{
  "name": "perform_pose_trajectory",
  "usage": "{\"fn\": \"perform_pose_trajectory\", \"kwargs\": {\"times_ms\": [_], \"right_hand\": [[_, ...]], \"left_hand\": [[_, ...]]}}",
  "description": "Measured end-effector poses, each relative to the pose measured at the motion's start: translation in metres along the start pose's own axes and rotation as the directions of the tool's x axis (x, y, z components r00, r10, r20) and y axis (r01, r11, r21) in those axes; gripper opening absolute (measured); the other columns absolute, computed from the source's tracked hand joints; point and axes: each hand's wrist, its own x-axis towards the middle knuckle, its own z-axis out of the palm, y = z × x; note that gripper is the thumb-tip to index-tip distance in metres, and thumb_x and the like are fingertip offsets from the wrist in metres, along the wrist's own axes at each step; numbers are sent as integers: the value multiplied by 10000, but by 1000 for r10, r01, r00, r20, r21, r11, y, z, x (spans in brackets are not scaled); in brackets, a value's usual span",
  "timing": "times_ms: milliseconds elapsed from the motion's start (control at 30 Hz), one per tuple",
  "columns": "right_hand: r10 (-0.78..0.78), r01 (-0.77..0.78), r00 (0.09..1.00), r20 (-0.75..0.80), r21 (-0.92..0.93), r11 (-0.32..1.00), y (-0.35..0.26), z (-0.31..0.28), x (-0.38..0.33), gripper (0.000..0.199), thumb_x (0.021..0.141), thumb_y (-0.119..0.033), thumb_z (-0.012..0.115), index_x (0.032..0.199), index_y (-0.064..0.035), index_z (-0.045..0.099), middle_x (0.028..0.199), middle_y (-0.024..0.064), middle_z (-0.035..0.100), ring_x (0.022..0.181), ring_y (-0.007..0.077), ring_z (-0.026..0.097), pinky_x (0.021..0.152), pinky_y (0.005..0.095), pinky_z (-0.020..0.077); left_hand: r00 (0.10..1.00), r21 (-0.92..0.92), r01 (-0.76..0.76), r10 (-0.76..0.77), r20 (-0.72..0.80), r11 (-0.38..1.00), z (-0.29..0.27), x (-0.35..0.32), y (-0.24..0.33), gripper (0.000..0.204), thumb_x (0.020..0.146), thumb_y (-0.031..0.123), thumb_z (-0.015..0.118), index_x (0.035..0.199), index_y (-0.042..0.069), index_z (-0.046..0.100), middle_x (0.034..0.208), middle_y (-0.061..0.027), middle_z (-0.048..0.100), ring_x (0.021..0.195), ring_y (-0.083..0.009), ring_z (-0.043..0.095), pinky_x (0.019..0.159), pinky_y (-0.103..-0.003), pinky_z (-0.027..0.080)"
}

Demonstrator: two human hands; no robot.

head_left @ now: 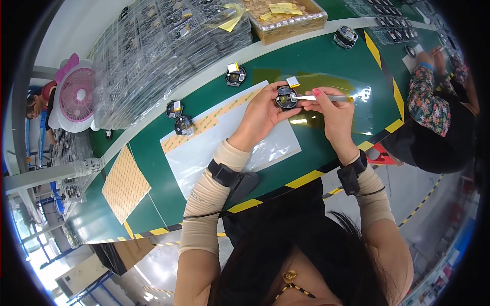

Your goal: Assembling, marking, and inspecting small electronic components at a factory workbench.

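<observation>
green bench (326,53) — white sheet (204,153) | round parts (235,76) | perforated pad (125,183) | stacked trays (163,46)

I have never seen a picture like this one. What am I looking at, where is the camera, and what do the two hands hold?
There is no machine here: a person works with two bare hands. The single picture comes from a wide-angle camera worn on the person's head, looking down, so straight edges bend near the rim.

The left hand holds a small round black part. The right hand holds thin metal tweezers, their tip on that part.

Below lies a green table with a white sheet and a clear yellowish film. Three similar round parts lie apart on the table. Stacked clear trays, a cardboard box and a pink fan stand farther away. On the right, another person's flowered sleeve shows.
</observation>
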Motion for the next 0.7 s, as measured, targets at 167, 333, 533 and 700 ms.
{"fn": "perform_pose_trajectory", "kwargs": {"times_ms": [167,333,533,700], "right_hand": [[-3,4,1000,5,-43,999,1,1,0,162,857,-69,554,929,77,556,883,191,622,721,237,647,653,281,534],[-8,9,1000,10,-72,997,-1,1,-1,161,857,-60,550,932,82,555,879,187,623,723,232,648,652,279,533],[-94,101,993,66,-121,987,0,5,-9,159,862,-46,535,944,89,547,892,188,620,722,232,646,660,280,531],[-307,308,951,31,-144,940,-4,7,-19,158,874,-35,508,964,92,538,908,200,613,717,244,643,670,300,530]], "left_hand": [[1000,-4,-3,3,0,1000,0,0,0,334,909,130,300,1196,-19,382,1123,-159,501,1001,-263,559,896,-387,479],[1000,23,-4,5,-23,1000,4,-1,1,299,895,76,320,1168,-21,391,1090,-155,506,976,-268,570,873,-383,494],[990,196,-17,44,-136,980,8,-1,-3,293,875,1,344,1164,-27,388,1089,-162,499,958,-268,577,802,-346,533],[991,226,-41,68,-114,973,17,-7,2,313,885,-7,341,1197,-27,365,1014,-161,540,855,-257,609,754,-327,548]]}}
